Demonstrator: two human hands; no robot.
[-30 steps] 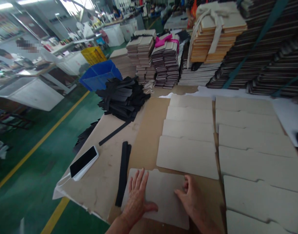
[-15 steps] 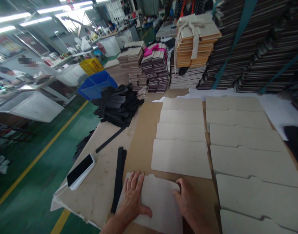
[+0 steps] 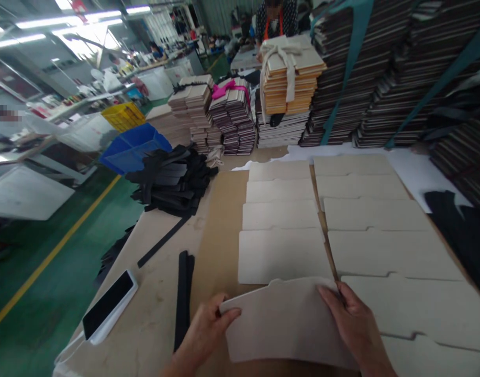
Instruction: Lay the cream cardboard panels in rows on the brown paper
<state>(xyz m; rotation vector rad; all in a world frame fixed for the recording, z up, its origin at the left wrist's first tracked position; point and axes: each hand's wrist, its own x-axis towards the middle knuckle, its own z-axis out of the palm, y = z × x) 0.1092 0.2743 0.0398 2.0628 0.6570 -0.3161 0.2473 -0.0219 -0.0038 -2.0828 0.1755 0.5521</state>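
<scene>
A pale beige board panel [image 3: 282,324] with a small tab on its top edge is held up between my two hands, slightly bowed. My left hand [image 3: 208,327] pinches its upper left corner, thumb on the near face. At the upper right corner my right hand [image 3: 353,319] grips it the same way. Beyond it, similar panels [image 3: 281,256] lie overlapped in a column on brown board [image 3: 220,220]. A second column of overlapped panels [image 3: 392,254] runs along the right. Black strips [image 3: 182,298] lie just left of my left hand.
A phone [image 3: 108,303] on a white block lies at the table's left edge. Behind are a heap of black strips [image 3: 172,178], a blue crate [image 3: 133,146] and tied stacks of boards [image 3: 289,78]. Tall strapped stacks [image 3: 400,68] stand at the back right. A person [image 3: 277,21] is at the back.
My left hand, which lay flat on the panel, now pinches its corner. The panel has been lifted and moved right, its right end now near the right column. The view has shifted slightly.
</scene>
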